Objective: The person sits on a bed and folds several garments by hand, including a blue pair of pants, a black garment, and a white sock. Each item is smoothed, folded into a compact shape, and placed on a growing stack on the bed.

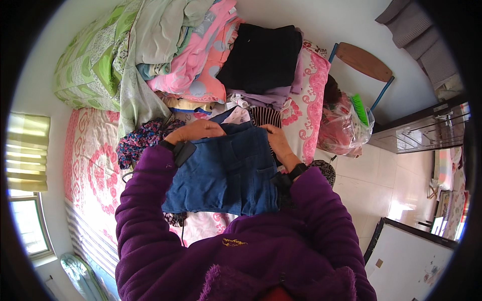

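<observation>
A pair of blue jeans hangs in front of me over the bed, partly folded, with seams and a pocket showing. My left hand is closed on its upper left edge, the fingertips tucked behind the cloth. At the upper right corner my right hand grips the same jeans, its thumb over the edge. Just beyond lie a striped dark garment and a pale printed cloth. A dark floral cloth rests beside my left wrist.
Folded black clothing tops a stack at the back. Left of it are pink bedding and a green patterned bundle. A chair and a clear plastic bag with a green brush stand right of the bed.
</observation>
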